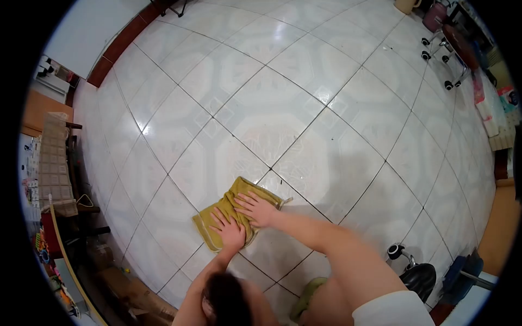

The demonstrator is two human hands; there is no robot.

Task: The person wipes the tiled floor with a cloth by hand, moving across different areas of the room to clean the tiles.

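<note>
A mustard-yellow towel point(224, 203) with a pale stitched edge lies rumpled on the tiled floor, low in the head view. My left hand point(230, 232) presses flat on its near left part, fingers spread. Farther up and to the right, my right hand point(258, 209) rests palm down on the same towel, its fingers also stretched out. The two hands are close together but apart. A small hanging loop sticks out from the towel's right corner. The cloth under both palms is hidden.
Glossy patterned floor tiles point(283, 136) carry small dark specks. A wheeled chair point(454, 51) stands at upper right, and another chair's black caster point(395, 251) at lower right. Along the left are a bench with a checked cover point(56, 168) and cardboard point(138, 299).
</note>
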